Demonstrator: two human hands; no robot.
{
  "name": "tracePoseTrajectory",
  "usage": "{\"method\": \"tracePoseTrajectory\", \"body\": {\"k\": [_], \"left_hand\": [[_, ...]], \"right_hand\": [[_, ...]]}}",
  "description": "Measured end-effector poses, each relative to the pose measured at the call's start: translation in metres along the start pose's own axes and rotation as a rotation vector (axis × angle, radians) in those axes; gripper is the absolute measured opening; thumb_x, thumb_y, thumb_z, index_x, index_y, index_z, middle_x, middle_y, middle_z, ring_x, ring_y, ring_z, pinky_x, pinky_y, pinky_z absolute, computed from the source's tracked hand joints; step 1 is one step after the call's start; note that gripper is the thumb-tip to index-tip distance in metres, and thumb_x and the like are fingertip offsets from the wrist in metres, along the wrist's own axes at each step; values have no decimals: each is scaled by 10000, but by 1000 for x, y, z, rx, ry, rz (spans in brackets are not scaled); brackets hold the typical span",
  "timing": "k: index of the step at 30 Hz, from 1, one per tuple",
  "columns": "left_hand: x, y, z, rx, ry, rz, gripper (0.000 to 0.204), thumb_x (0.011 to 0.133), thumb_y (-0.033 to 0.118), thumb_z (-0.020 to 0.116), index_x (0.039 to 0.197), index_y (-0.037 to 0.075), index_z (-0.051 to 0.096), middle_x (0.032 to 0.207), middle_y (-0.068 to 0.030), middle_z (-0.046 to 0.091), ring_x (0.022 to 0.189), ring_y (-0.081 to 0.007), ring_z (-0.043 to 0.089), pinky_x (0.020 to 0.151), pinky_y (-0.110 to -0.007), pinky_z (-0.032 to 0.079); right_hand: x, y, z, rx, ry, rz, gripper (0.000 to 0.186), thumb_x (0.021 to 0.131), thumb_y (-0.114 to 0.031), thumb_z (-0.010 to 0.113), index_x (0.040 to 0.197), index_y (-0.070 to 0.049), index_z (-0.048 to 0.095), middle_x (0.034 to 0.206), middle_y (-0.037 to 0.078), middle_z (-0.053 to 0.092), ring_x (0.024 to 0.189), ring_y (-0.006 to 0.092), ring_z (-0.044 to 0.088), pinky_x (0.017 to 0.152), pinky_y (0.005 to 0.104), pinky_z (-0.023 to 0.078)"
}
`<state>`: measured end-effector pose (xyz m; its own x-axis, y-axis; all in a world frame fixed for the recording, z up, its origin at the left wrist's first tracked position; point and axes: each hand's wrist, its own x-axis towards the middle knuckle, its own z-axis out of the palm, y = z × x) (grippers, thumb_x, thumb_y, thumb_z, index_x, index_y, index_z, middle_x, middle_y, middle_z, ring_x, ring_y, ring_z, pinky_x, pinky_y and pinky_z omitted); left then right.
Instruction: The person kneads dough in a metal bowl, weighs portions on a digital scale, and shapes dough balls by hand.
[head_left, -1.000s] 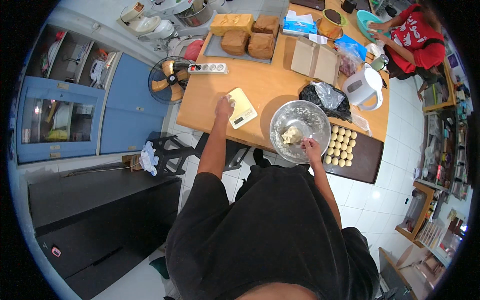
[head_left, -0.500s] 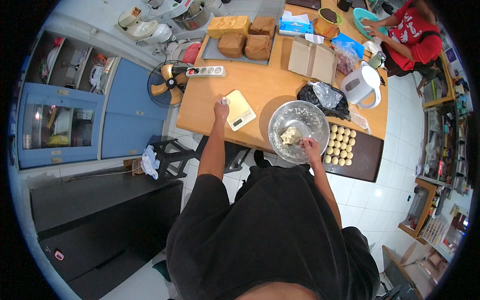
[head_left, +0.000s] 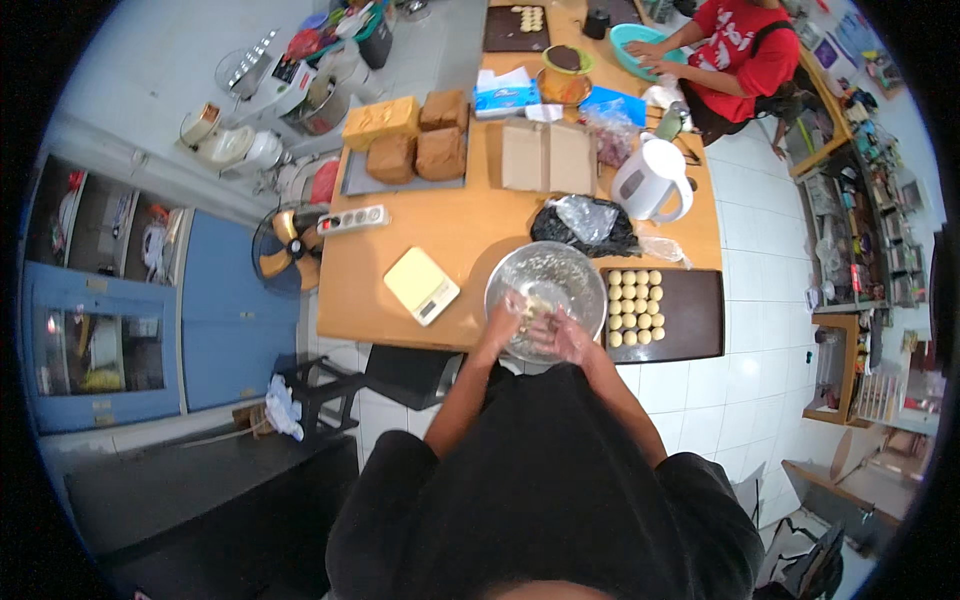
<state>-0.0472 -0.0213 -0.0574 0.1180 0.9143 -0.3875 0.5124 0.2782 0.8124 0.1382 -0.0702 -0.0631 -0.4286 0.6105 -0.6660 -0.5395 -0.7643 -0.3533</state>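
Observation:
Both my hands are inside a large metal bowl (head_left: 572,268) at the near edge of the table, its inner wall smeared with pale residue. My left hand (head_left: 506,314) is at the bowl's left side, close to the dough; its fingers are blurred and partly hidden. Across from it, my right hand (head_left: 562,336) has its fingers spread over the dough, palm side marked with whitish residue. Between the hands a bit of pale dough (head_left: 537,308) shows, mostly covered. Left of the bowl lies a cream kitchen scale (head_left: 418,280) with nothing on it.
Right of the bowl, a dark tray (head_left: 690,315) carries rows of dough balls (head_left: 628,307). Behind stand a black plastic bag (head_left: 560,228), a white kettle (head_left: 650,180), an open cardboard box (head_left: 548,155), bread loaves (head_left: 390,157) and a power strip (head_left: 352,220). A co-worker (head_left: 740,60) works at a turquoise basin (head_left: 630,45).
My left hand has left the scale and moved right into the bowl. My right hand has gone from a pinch to spread fingers. The whole view has shifted.

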Motion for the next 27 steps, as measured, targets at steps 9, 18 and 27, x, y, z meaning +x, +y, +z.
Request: {"method": "tracePoseTrajectory", "body": {"k": [9, 18, 27], "left_hand": [[-26, 13, 40, 295, 11, 400, 324, 892, 223, 551, 1116, 7, 640, 1239, -275, 549, 1220, -392, 466, 1024, -468, 362], [-34, 11, 30, -157, 129, 146, 172, 862, 148, 648, 897, -17, 682, 721, -145, 669, 652, -263, 648, 655, -342, 494], [-28, 8, 34, -133, 130, 103, 168, 774, 121, 700, 899, 9, 708, 769, -154, 690, 731, -222, 677, 654, -349, 497]], "right_hand": [[15, 14, -28, 89, 59, -183, 166, 985, -288, 511, 1031, -130, 488, 941, 6, 538, 933, 140, 567, 853, 333, 490], [-8, 3, -6, -25, 132, -176, 412, 954, -390, 536, 1264, -133, 451, 1151, 9, 551, 1085, 174, 534, 938, 354, 426], [0, 8, -7, 12, 83, -175, 292, 986, -402, 452, 1114, -152, 531, 1045, 3, 577, 1004, 153, 561, 847, 328, 440]]}}
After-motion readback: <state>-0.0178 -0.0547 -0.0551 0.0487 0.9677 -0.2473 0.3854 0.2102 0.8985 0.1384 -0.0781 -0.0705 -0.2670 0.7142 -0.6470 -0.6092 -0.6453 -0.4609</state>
